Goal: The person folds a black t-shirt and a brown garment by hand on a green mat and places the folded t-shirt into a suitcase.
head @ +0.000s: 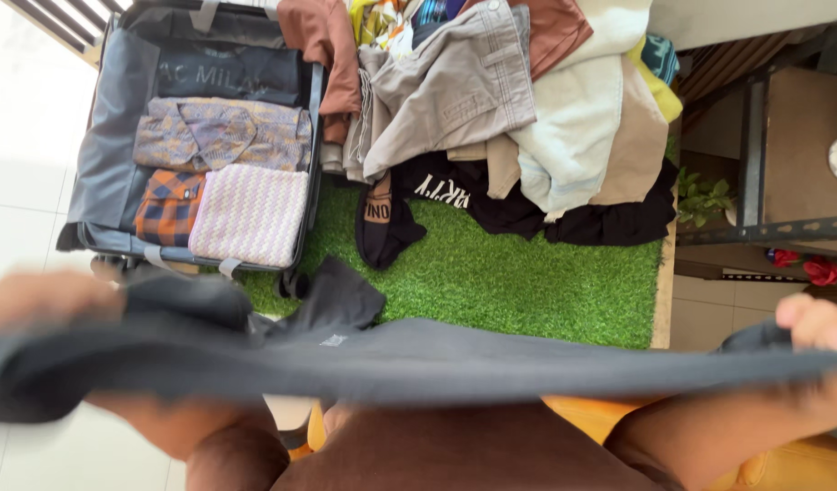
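The dark grey garment point(418, 364) is stretched out flat and taut across the bottom of the view, its long axis running side to side, from the left hand point(36, 300) at one end to the right hand point(818, 323) at the other. It hangs in the air just above the person's lap, and a loose fold of it point(341, 295) rises near the left-centre. The left hand is blurred, but it seems to be closed on the cloth's left end; the right hand is clamped on the right end, its fingers point(805, 314) curled over the edge. Both hands are therefore equally close to the garment, one at each end. Beyond the cloth, away from the person, lies the green artificial grass mat point(509, 273). On the mat's far side is a heap of unfolded clothes point(518, 118). The open suitcase point(109, 155) sits ahead and to the left, nearer the left hand, with folded clothes point(223, 173) already packed in neat rows inside. A metal rack point(764, 164) stands at the right.
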